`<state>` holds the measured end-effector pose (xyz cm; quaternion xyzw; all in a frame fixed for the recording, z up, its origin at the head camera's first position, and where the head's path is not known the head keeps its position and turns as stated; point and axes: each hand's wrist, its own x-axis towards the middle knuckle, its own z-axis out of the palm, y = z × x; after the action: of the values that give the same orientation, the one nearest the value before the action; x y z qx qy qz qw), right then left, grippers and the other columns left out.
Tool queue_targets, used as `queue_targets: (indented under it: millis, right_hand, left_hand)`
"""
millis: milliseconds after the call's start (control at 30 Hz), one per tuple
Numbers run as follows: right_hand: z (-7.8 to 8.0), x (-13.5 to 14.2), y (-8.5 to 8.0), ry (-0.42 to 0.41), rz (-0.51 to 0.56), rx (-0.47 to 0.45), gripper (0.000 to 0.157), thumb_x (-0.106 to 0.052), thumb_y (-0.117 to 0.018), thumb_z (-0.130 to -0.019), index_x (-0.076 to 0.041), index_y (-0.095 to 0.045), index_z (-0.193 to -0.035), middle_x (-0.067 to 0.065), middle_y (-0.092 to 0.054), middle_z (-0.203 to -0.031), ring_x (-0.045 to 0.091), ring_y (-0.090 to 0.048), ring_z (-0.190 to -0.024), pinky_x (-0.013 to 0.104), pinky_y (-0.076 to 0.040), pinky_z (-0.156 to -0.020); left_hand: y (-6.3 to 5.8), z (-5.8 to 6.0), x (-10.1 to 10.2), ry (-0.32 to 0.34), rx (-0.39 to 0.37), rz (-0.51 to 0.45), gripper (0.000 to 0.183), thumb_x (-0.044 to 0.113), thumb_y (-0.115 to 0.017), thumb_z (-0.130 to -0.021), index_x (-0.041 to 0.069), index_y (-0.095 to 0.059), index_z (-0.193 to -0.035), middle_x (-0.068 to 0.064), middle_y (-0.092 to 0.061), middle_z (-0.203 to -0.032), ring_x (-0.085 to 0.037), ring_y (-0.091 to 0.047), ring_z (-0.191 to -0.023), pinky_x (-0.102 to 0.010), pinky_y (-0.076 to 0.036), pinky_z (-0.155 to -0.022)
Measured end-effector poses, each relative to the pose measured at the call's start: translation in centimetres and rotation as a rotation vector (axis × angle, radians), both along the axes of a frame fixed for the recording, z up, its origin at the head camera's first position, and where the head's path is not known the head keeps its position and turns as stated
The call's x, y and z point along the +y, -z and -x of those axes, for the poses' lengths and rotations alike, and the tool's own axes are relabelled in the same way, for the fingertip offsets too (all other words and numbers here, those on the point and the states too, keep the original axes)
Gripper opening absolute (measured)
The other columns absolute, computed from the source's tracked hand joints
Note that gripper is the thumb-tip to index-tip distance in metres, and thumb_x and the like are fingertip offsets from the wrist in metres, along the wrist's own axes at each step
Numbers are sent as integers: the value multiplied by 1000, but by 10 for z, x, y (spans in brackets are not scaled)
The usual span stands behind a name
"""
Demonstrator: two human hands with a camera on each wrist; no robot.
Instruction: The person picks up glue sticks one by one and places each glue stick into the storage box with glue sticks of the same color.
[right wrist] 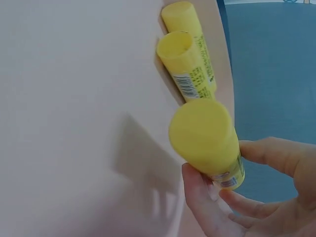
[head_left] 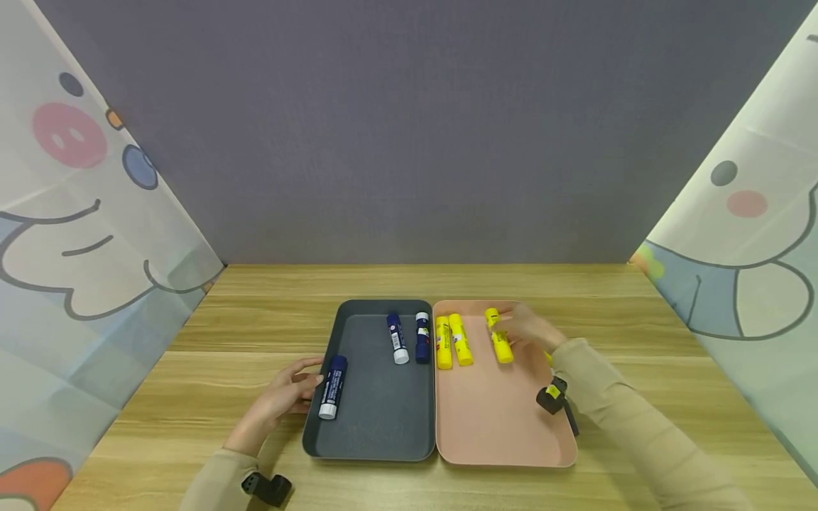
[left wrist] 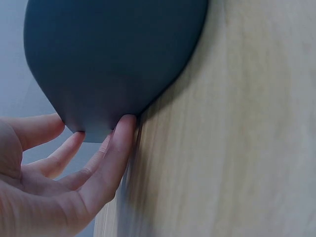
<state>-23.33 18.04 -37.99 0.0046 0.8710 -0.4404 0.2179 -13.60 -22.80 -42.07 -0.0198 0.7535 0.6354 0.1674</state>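
Note:
My right hand (head_left: 525, 325) pinches a yellow glue stick (right wrist: 210, 140) between thumb and fingers, over the far part of the pink tray (head_left: 492, 426). Two more yellow glue sticks, one (head_left: 444, 343) and another (head_left: 460, 339), lie side by side along that tray's left wall. On the left, my left hand (head_left: 284, 397) touches the outer left wall of the dark grey tray (head_left: 383, 433), its fingers spread and loosely bent. Inside the grey tray are three navy glue sticks with white ends: one (head_left: 333, 387) beside my left hand, one (head_left: 397, 339) farther back, one (head_left: 422, 338) by the right wall.
Both trays stand side by side on a wooden table (head_left: 192, 397). A bit of something yellow (head_left: 548, 358) shows beside the right sleeve, mostly hidden. Behind the table rises a grey panel (head_left: 409, 142), with cartoon-printed sheets (head_left: 96, 213) at the sides.

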Motion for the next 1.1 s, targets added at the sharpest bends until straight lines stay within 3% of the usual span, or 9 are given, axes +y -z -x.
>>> queue_targets:
  millis: [333, 400, 500, 633, 767, 1000, 1100]
  right_hand:
    - [8, -9, 14, 99, -62, 66, 53, -10, -61, -78, 3, -43, -126, 20, -54, -108, 16, -52, -55, 33, -50, -55]
    - [8, -10, 14, 102, -69, 78, 53, -10, -61, -77, 3, -44, -126, 19, -56, -105, 14, -50, -50, 32, -49, -52]
    - [8, -10, 15, 101, -73, 85, 51, -10, -62, -77, 2, -46, -124, 12, -62, -87, 11, -42, -43, 29, -46, -48]
    - [6, -10, 16, 95, -76, 106, 49, -10, -63, -76, 2, -49, -122, 9, -63, -82, 9, -36, -39, 29, -45, -45]
    - [6, -11, 16, 107, -70, 114, 48, -8, -63, -75, 2, -51, -120, 16, -60, -101, 10, -43, -41, 30, -47, -47]
    - [6, -12, 14, 105, -21, 88, 46, 0, -54, -75, 8, -46, -120, 17, -62, -77, 21, -60, -54, 35, -51, -53]
    - [6, -10, 11, 86, -33, 78, 43, -2, -54, -78, 7, -47, -120, 19, -62, -81, 21, -61, -57, 35, -52, -55]
  left_hand:
    - [-1, 0, 0, -12, -6, 2, 53, 15, -51, -89, -5, -28, -132, -18, -55, -105, -18, -61, -73, -39, -50, -65]
    - [-1, 0, 0, -15, -6, 4, 53, 15, -51, -89, -5, -28, -133, -19, -54, -106, -18, -61, -74, -39, -50, -65]
    - [0, 0, 0, -16, -4, 4, 53, 14, -51, -89, -5, -28, -133, -19, -54, -106, -18, -61, -74, -39, -50, -65]
    - [2, 0, 0, -18, -4, 2, 53, 15, -51, -89, -5, -28, -132, -18, -55, -105, -18, -61, -73, -39, -50, -65]
    - [3, 0, 0, -22, -5, 5, 53, 15, -52, -89, -5, -29, -132, -17, -55, -104, -18, -61, -73, -39, -50, -66]
    - [2, 0, 0, -22, -5, 7, 53, 15, -52, -89, -5, -28, -132, -18, -55, -105, -18, -61, -74, -39, -50, -66]
    - [2, 0, 0, -25, -7, 6, 53, 15, -52, -89, -5, -29, -132, -18, -55, -105, -18, -61, -74, -39, -50, -66]
